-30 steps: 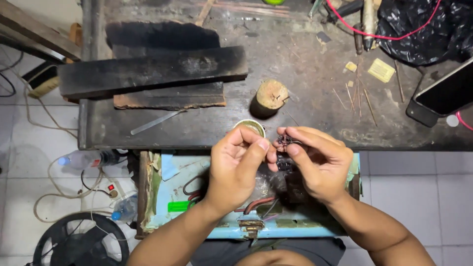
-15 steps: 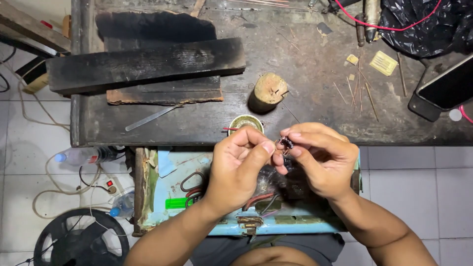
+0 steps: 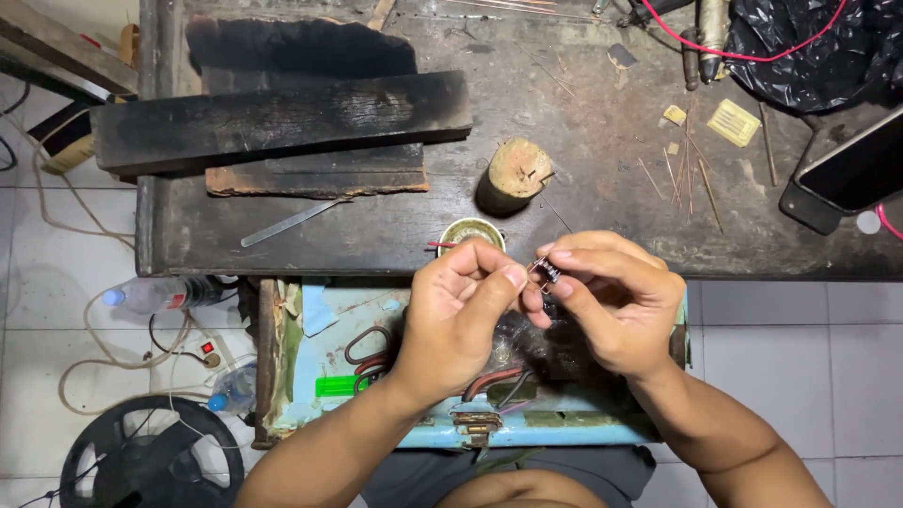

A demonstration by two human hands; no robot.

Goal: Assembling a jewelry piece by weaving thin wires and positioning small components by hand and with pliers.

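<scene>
My left hand (image 3: 461, 310) and my right hand (image 3: 611, 296) meet above an open light-blue metal toolbox (image 3: 423, 428), just below the workbench's front edge. Between thumb and forefinger of both hands sits a tiny dark component with thin metal wires (image 3: 546, 271); the right fingers pinch its body, the left fingertips touch its end. A small round tin (image 3: 470, 231) stands on the bench right behind my left knuckles, and a short wooden stump (image 3: 515, 169) stands a little farther back.
A charred wooden beam (image 3: 282, 118) over a board lies at the bench's left. A flat metal strip (image 3: 287, 222), thin rods (image 3: 682, 174), a yellow card (image 3: 734, 122), a phone (image 3: 847, 174) and a black bag (image 3: 809, 47) with red wire lie about. Bottles, cables and a fan are on the floor.
Both hands stay together on the small component, with only slight finger shifts. The view has drifted a little, so the bench sits slightly lower in frame.
</scene>
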